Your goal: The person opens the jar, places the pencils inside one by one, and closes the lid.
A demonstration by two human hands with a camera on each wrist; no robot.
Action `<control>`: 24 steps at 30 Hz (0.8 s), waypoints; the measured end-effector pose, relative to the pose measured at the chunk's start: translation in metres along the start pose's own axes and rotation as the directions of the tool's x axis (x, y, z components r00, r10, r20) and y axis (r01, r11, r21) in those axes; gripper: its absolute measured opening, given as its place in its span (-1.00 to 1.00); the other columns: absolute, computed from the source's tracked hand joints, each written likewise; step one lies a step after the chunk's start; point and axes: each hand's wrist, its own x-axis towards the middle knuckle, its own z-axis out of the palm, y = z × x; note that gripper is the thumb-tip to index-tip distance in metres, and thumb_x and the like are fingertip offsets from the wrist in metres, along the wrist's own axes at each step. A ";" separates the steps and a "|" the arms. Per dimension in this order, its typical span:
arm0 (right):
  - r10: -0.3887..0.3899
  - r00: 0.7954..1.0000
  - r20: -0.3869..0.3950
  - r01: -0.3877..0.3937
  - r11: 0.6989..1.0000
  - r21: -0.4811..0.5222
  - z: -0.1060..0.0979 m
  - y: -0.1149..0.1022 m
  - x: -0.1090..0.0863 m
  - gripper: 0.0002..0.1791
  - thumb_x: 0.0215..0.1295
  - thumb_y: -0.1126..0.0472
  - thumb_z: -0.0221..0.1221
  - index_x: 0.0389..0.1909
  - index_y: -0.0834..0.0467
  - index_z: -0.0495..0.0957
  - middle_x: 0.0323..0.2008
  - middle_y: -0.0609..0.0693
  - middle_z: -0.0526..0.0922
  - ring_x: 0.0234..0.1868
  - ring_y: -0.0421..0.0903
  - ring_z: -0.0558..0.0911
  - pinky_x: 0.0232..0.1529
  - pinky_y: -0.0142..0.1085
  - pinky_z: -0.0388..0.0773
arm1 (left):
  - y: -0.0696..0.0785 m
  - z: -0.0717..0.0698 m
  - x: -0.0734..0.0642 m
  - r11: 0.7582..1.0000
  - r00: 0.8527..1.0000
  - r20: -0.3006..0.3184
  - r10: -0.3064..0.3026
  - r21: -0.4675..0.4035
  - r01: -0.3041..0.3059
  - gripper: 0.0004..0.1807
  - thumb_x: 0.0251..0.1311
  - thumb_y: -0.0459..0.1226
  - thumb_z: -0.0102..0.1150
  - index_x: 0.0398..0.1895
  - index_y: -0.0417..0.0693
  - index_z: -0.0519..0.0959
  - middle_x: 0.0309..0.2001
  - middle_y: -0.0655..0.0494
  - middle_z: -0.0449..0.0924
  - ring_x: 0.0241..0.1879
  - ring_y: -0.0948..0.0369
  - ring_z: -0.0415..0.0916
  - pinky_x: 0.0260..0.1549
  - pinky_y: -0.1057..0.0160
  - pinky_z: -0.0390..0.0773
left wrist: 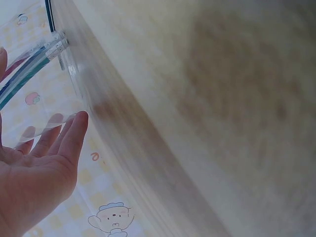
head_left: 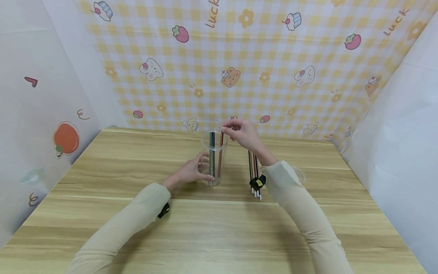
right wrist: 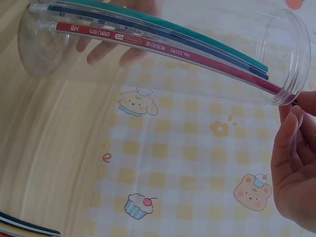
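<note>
A tall clear plastic jar [head_left: 202, 144] stands upright on the table. My left hand [head_left: 190, 171] grips its lower part, thumb in front and fingers around the far side. Inside lean a red pencil [right wrist: 163, 47], a dark blue pencil [right wrist: 133, 27] and a green pencil [right wrist: 197, 35], eraser ends down. At the jar's mouth, my right hand [head_left: 243, 134] pinches the top of the red pencil between thumb and fingers. Its tip is hidden by the fingertips. To the right, near my right wrist, lie several pencils [head_left: 254, 163] side by side, eraser ends toward me.
A clear round lid [head_left: 300, 175] lies on the table, partly hidden behind the right sleeve. The wooden table [head_left: 219, 236] meets a yellow checked cloth [head_left: 267, 57] at its back edge. White patterned sheets [head_left: 403, 144] hang at both sides.
</note>
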 end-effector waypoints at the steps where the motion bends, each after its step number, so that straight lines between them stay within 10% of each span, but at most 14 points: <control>1: -0.002 1.000 0.004 0.002 1.000 0.003 0.000 0.000 0.000 -0.82 0.17 0.34 0.11 -0.28 0.38 0.56 -0.51 0.05 0.55 -0.60 0.04 0.40 -0.61 -0.42 0.36 | 0.000 0.000 0.000 1.000 1.000 -0.001 0.000 0.001 0.000 -0.09 -0.27 -0.15 0.43 0.19 0.02 0.10 0.13 -0.14 0.28 0.09 0.00 0.26 0.07 0.00 0.21; 24: 0.091 0.996 0.008 -0.091 0.995 0.048 0.000 0.042 0.010 -0.69 0.18 0.11 0.14 -0.16 0.24 0.55 -0.17 0.00 0.47 -0.61 -0.15 0.32 -0.63 -0.37 0.30 | -0.001 -0.001 0.000 0.999 1.000 0.009 0.027 -0.026 -0.027 -0.12 -0.24 -0.18 0.42 0.18 0.02 0.12 0.13 -0.15 0.28 0.10 -0.01 0.23 0.08 0.00 0.20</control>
